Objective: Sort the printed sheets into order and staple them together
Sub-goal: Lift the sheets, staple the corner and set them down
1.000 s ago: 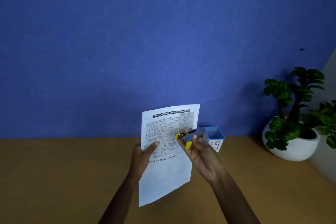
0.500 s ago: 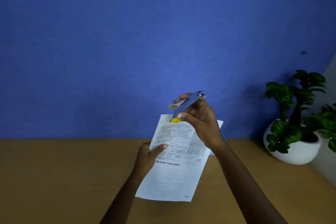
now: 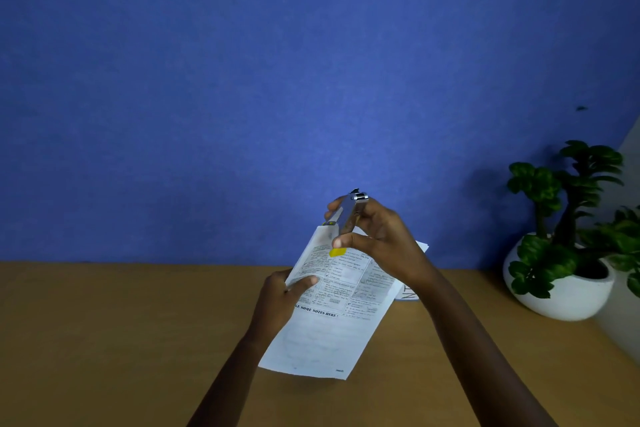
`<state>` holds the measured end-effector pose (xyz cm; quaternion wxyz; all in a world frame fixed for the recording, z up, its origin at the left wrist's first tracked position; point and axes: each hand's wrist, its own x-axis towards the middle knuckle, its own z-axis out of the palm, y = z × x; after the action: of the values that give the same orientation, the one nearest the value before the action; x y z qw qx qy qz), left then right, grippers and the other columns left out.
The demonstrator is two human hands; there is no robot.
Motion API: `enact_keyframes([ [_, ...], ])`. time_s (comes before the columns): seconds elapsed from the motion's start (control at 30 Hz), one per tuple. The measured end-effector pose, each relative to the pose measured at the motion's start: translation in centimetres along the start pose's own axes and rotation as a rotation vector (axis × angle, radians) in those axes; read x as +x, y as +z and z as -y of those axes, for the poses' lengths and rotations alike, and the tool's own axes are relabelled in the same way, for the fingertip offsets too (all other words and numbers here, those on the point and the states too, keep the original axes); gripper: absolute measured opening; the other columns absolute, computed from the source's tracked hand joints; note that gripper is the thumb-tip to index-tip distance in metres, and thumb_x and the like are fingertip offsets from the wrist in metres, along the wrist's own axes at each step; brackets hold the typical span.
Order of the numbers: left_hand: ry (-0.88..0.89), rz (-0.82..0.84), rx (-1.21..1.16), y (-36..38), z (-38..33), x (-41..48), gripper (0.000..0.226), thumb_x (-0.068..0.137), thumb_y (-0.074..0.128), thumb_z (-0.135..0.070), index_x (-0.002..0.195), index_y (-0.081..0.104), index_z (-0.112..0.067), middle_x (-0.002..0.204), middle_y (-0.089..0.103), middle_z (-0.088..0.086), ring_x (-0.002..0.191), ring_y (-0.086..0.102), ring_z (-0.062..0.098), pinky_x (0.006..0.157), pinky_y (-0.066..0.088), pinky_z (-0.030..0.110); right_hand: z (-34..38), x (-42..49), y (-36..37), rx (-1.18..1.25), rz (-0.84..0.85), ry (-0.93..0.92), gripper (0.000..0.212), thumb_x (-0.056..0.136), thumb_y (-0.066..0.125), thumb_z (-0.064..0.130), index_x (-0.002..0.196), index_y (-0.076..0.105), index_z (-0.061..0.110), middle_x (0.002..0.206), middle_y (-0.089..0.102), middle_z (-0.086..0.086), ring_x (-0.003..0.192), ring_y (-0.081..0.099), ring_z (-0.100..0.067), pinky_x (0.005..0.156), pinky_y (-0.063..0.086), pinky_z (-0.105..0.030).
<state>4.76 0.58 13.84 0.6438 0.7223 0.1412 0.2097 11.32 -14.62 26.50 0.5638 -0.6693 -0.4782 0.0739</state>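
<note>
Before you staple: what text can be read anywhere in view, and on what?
"KE SOME NOTES HERE !" on the top of the printed sheets, its first letters behind the left hand.
"NT", sideways, on a white container behind the sheets; the rest hidden.
Table text and the corner mark: too small to read.

Office-like desk: wooden desk point(image 3: 104, 340), blue wall point(image 3: 242, 80), potted plant point(image 3: 568, 246).

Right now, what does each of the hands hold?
Left hand: closed on the white printed sheets.
Right hand: closed on the silver and yellow stapler.
</note>
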Motion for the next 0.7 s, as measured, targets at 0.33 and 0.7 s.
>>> enact_keyframes([
  [0.33, -0.002, 0.016, 0.058, 0.3, 0.0, -0.5, 0.01, 0.081, 0.066, -0.016, 0.076, 0.063, -0.024, 0.074, 0.068, -0.006, 0.059, 0.067, 0.003, 0.051, 0.052, 0.012, 0.3, -0.2, 1.5, -0.076, -0.093, 0.016, 0.036, 0.075, 0.071, 0.002, 0.076, 0.059, 0.037, 0.084, 0.068, 0.021, 0.085, 0.065, 0.007, 0.078, 0.049, -0.008],
  [0.7, -0.001, 0.027, 0.052, 0.7, 0.3, -0.9, 0.008, 0.082, 0.066, -0.017, 0.09, 0.066, -0.013, 0.08, 0.069, -0.002, 0.064, 0.068, 0.005, 0.052, 0.052, 0.011, 0.0, -0.8, 2.9, -0.133, -0.186, 0.009, 0.039, 0.081, 0.064, 0.002, 0.08, 0.052, 0.039, 0.082, 0.064, 0.018, 0.077, 0.063, 0.012, 0.068, 0.045, 0.0],
])
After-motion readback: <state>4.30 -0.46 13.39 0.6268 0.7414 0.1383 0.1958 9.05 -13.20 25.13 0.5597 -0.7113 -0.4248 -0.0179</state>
